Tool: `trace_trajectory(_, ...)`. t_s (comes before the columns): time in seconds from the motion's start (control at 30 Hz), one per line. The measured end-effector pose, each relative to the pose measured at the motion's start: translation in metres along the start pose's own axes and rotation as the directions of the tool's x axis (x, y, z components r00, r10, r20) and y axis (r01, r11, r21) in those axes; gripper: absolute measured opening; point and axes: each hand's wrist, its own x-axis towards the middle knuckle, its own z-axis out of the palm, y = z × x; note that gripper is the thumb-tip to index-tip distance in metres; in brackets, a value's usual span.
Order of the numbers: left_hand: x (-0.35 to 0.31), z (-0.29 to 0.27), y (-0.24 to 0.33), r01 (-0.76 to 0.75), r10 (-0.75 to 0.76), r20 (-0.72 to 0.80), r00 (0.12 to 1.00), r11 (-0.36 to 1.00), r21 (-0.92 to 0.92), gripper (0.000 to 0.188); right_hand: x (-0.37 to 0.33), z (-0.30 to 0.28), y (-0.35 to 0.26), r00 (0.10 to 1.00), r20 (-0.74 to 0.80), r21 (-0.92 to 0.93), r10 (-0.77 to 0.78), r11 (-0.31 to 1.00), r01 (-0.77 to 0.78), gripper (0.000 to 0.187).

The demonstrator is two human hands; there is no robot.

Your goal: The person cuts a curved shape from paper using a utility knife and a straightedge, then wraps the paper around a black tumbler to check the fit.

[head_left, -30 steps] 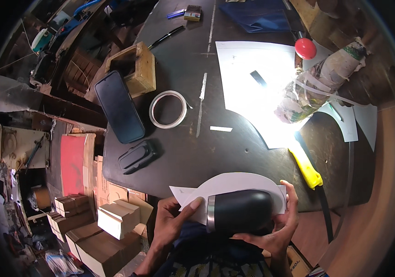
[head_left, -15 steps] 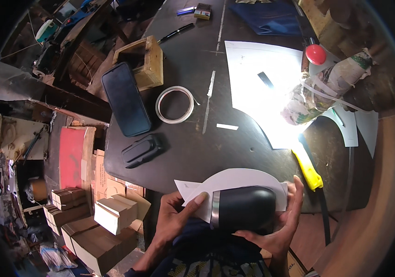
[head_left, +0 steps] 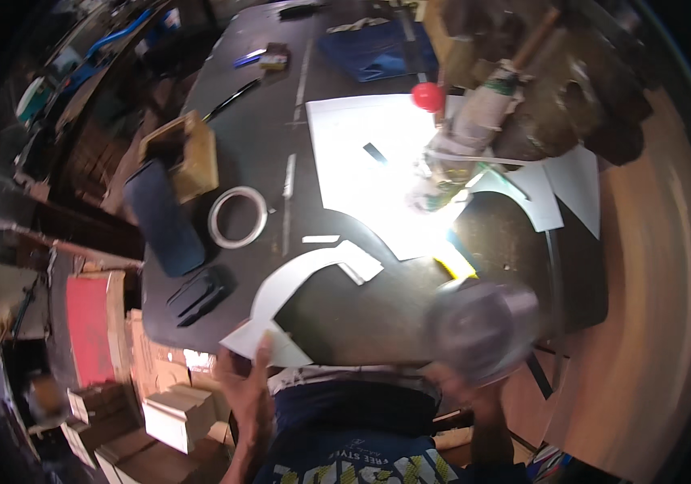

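Note:
Pinched at one end by my left hand (head_left: pixel 250 391), a curved white paper strip (head_left: pixel 281 282) arches over the near edge of the dark table (head_left: pixel 345 315). Its far end has folded or overlapping flaps and lies close to the tabletop. My right hand (head_left: pixel 460 385) is at the near right, smeared by motion, around the lower side of a tumbler (head_left: pixel 482 327). The tumbler is also blurred and looks grey and round; half a second ago it showed a black body with a steel rim. The strip and the tumbler are apart.
A phone (head_left: pixel 164 226) leans against a wooden box (head_left: pixel 202 161) at left, near a tape roll (head_left: pixel 215 219) and a black case (head_left: pixel 196 297). A yellow-handled tool (head_left: pixel 456 263) lies beyond the tumbler, by a brightly lit white sheet (head_left: pixel 345 153). Cardboard boxes (head_left: pixel 180 415) stand lower left.
The paper strip has come away from the tumbler and moved left and forward with my left hand. My right hand has swung the tumbler right and forward. The view has shifted.

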Motion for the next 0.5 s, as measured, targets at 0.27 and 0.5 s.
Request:
trace_trajectory(0.27,-0.018,-0.01,0.029,-0.165,0.077,0.175,0.982,0.803,0.572,0.032,0.105,-0.064,-0.069,0.898,-0.038,-0.932,-0.439,0.339,0.126,0.058)
trace_trajectory(0.5,0.015,-0.028,0.026,-0.703,0.592,0.426,0.684,0.383,0.599,0.029,0.113,-0.065,-0.061,0.926,-0.105,-0.899,-0.362,0.433,0.068,0.063)
